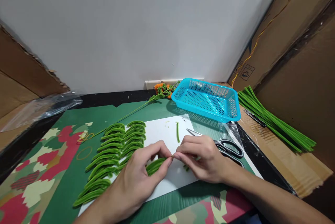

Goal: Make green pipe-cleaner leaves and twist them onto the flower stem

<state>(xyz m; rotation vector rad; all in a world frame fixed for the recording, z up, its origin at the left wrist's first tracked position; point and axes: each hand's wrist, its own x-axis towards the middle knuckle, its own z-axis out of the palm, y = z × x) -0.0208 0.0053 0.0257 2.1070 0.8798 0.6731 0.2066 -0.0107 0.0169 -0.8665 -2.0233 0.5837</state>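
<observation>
My left hand (149,171) is closed in a pinch on a fuzzy green pipe-cleaner leaf (155,165), which curves inside its fingers. My right hand (200,157) meets it fingertip to fingertip and pinches the leaf's narrow end; the tip itself is mostly covered. Both hands are above a white sheet of paper (162,129). Left of them, several finished-looking green leaves (110,147) lie in two overlapping columns. A short green piece of pipe cleaner (178,132) lies beyond my fingers. Scissors (230,149) with dark handles rest partly behind my right hand.
A blue perforated basket (206,112) stands at the back right. Near it lies an orange flower (162,87) on a long green stem. On cardboard at the right are a bundle of green pipe cleaners (277,122) and small snips (255,118). A yellowish rubber band (84,153) lies left.
</observation>
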